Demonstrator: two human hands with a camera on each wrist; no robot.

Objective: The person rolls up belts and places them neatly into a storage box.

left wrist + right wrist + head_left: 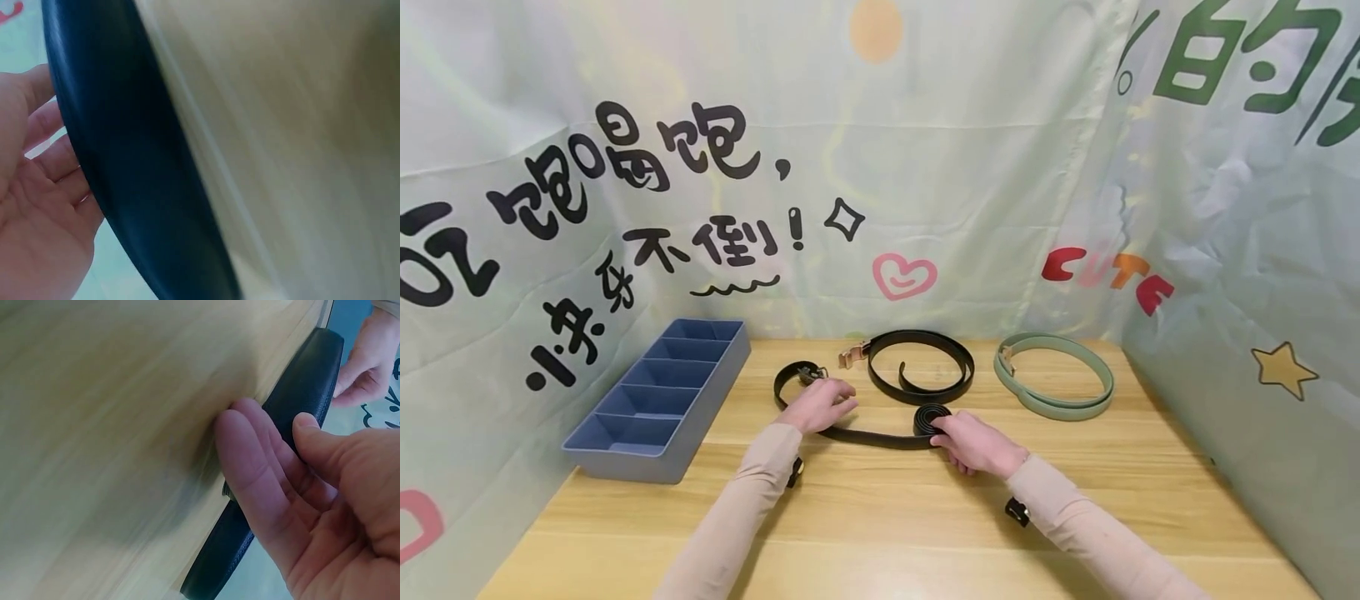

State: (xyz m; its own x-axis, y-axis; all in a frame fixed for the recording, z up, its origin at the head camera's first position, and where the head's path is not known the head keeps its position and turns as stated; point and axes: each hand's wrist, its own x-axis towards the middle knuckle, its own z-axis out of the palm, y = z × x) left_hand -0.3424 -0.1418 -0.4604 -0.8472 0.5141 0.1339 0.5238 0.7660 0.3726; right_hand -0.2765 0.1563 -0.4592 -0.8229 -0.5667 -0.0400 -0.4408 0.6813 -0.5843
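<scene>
A black belt (876, 438) lies on edge on the table, its right end wound into a tight coil (931, 419). My right hand (976, 442) grips the coil between thumb and fingers; in the right wrist view the fingers (250, 462) hide part of it. Near the buckle (811, 375), the belt's left end bends round in a loose curve. My left hand (820, 406) is over this curve, fingers loosely bent. In the left wrist view, the strap (125, 137) passes in front of the fingers (59, 156), and whether they touch it I cannot tell.
Behind the hands lies another black belt (964, 354) in a loose ring, with a gold-toned buckle (852, 357). A looped green belt (1060, 410) lies at the right. On the left stands a blue-grey divided tray (715, 379). Printed cloth (970, 183) surrounds the wooden table (887, 525).
</scene>
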